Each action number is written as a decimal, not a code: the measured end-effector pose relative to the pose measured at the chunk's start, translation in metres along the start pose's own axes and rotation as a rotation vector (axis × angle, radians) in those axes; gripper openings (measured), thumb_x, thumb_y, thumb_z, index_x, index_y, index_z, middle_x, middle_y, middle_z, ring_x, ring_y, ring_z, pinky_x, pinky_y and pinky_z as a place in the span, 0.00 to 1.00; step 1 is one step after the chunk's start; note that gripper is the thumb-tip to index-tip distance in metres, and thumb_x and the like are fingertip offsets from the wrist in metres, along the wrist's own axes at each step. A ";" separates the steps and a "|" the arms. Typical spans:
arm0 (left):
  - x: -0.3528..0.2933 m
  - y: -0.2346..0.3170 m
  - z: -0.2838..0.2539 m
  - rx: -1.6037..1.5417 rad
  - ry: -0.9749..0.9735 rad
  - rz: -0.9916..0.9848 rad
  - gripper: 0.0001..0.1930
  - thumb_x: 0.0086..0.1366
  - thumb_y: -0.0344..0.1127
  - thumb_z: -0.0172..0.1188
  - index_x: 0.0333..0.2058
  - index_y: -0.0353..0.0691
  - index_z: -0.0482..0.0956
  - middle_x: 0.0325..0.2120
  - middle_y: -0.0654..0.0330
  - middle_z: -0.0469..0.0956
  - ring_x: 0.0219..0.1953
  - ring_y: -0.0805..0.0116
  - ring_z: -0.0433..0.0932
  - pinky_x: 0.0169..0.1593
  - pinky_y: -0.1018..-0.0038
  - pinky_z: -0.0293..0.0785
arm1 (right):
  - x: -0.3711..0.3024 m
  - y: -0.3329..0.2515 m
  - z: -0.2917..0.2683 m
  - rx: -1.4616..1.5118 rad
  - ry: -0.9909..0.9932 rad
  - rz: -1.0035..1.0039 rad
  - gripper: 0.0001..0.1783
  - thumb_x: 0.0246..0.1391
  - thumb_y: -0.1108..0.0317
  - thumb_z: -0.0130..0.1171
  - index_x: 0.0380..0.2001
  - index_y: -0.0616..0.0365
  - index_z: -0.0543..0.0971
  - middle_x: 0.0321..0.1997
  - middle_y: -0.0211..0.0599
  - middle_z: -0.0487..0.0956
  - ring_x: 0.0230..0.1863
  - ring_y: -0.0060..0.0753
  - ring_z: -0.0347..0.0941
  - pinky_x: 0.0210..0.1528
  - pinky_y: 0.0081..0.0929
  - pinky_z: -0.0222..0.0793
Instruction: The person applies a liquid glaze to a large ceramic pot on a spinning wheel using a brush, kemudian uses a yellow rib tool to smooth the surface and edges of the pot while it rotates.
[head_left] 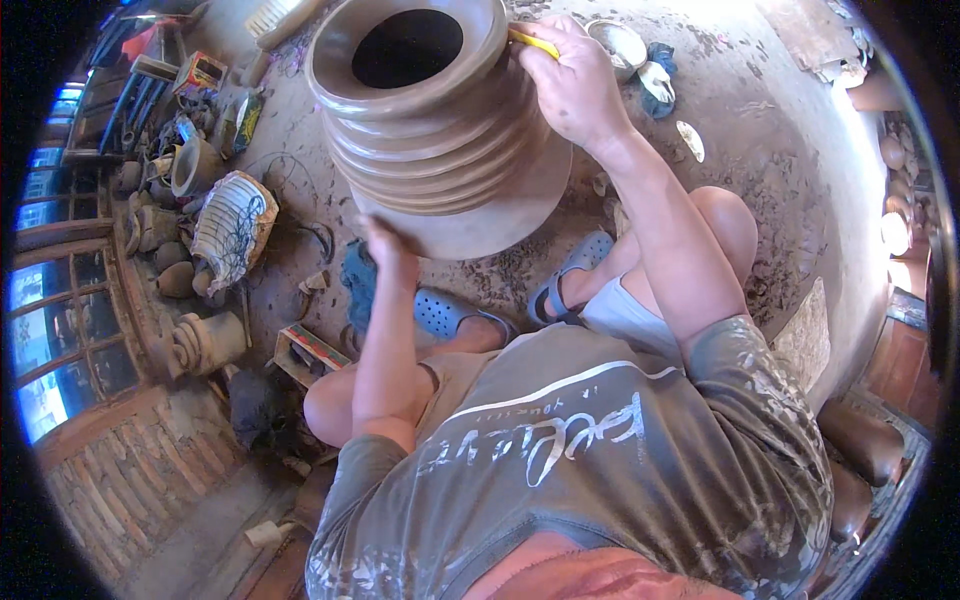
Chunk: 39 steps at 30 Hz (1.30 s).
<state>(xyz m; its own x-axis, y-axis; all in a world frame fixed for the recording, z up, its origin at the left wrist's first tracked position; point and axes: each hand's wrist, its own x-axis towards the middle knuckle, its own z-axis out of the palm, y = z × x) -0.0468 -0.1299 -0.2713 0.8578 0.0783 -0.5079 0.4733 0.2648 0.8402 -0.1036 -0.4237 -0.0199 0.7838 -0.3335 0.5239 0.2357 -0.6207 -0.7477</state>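
Observation:
A large ribbed wet clay pot [430, 150] with a flared rim and a dark round mouth stands on a round, flat potter's wheel [490, 235]. My right hand [580, 90] is closed on a thin yellow strip-like tool [535, 42], its tip at the right side of the pot's rim. At the wheel's near left edge is my left hand [392, 250], fingers stretched out and touching the edge, with nothing seen in them. Its fingertips are partly blurred.
A bowl [617, 48] and a blue-and-white cloth [657, 85] lie right of the pot. Clay vessels [195, 165], a ribbed basket-like piece [233, 225] and a small box [305, 355] crowd the left. My sandalled feet [455, 315] are close below the wheel.

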 end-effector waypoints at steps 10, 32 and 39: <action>-0.125 -0.076 0.039 -0.077 -0.148 -0.419 0.40 0.71 0.69 0.42 0.71 0.48 0.54 0.67 0.54 0.63 0.66 0.50 0.65 0.66 0.52 0.63 | -0.020 -0.017 -0.001 -0.069 -0.017 -0.043 0.16 0.59 0.73 0.56 0.49 0.66 0.81 0.39 0.40 0.78 0.43 0.32 0.74 0.51 0.25 0.68; -0.047 -0.006 0.023 -0.131 -0.073 -0.041 0.41 0.75 0.66 0.29 0.72 0.38 0.51 0.69 0.50 0.60 0.70 0.53 0.61 0.71 0.56 0.56 | -0.043 -0.022 0.007 -0.058 0.121 -0.044 0.14 0.58 0.70 0.57 0.45 0.61 0.85 0.39 0.45 0.79 0.40 0.46 0.78 0.46 0.34 0.74; -0.136 -0.082 0.031 0.080 -0.369 -0.594 0.41 0.73 0.69 0.31 0.71 0.42 0.54 0.69 0.53 0.60 0.70 0.53 0.60 0.70 0.56 0.58 | -0.039 -0.020 0.014 -0.056 0.125 -0.048 0.14 0.58 0.70 0.57 0.45 0.62 0.84 0.39 0.45 0.79 0.41 0.46 0.78 0.46 0.35 0.74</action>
<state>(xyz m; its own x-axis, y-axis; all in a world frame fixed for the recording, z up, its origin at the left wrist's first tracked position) -0.1957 -0.1919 -0.2651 0.4543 -0.3930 -0.7994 0.8841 0.0886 0.4589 -0.1308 -0.3882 -0.0308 0.6940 -0.3863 0.6075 0.2358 -0.6753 -0.6988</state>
